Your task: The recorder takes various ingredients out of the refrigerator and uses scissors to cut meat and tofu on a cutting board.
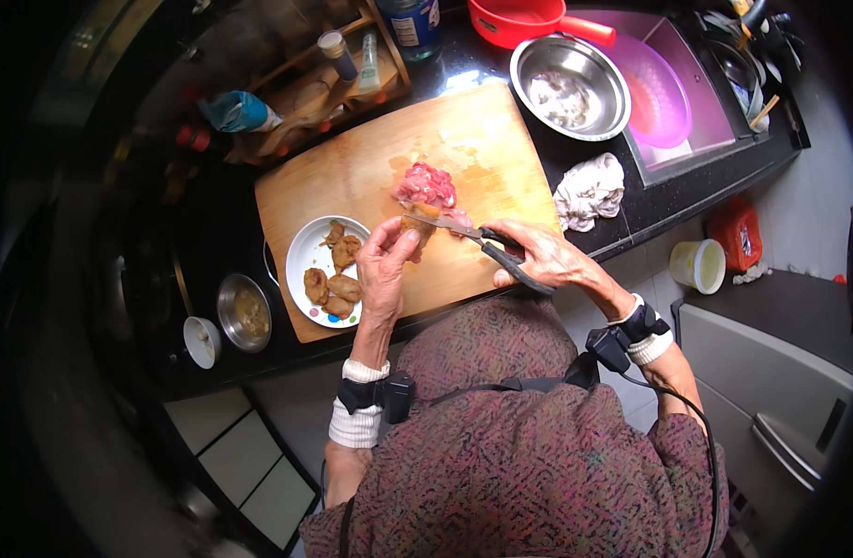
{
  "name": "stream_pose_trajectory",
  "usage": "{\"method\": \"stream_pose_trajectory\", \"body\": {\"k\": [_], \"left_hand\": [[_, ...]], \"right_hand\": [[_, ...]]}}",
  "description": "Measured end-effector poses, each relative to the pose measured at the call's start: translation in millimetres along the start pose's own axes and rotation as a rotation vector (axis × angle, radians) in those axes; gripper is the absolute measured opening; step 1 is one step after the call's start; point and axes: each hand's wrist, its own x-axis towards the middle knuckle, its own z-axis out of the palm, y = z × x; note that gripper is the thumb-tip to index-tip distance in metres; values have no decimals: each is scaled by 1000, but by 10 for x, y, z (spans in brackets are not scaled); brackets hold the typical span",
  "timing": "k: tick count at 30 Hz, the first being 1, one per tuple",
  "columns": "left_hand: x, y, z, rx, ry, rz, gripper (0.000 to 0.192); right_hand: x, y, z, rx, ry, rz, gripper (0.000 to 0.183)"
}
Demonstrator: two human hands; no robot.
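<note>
My left hand (384, 261) pinches a brown fried piece of food (419, 222) between thumb and fingers, just above the wooden cutting board (328, 174). In my right hand (534, 252) is a pair of black-handled scissors (499, 250), its blades lying against that piece; whether they cut into it I cannot tell. Behind the blades a heap of raw pink meat (425, 185) rests on the board. Left of my left hand stands a white plate (299, 247) with coloured dots on its rim, holding several brown fried pieces (344, 287).
A steel basin (520, 66) stands past the board's right corner, near a red dipper (517, 21) and the sink (705, 104) with a purple colander (670, 91). A crumpled cloth (590, 188) lies right of the board. At left are a steel bowl (224, 300) and a small white bowl (196, 342).
</note>
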Motion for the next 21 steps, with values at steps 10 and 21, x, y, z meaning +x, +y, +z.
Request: {"method": "stream_pose_trajectory", "body": {"k": [10,21], "left_hand": [[61,-129,38,11,10,-101,25],[21,-331,-160,47,-63,-295,26]], "right_hand": [[-51,296,112,57,-27,62,69],[49,401,203,48,-115,64,67]]}}
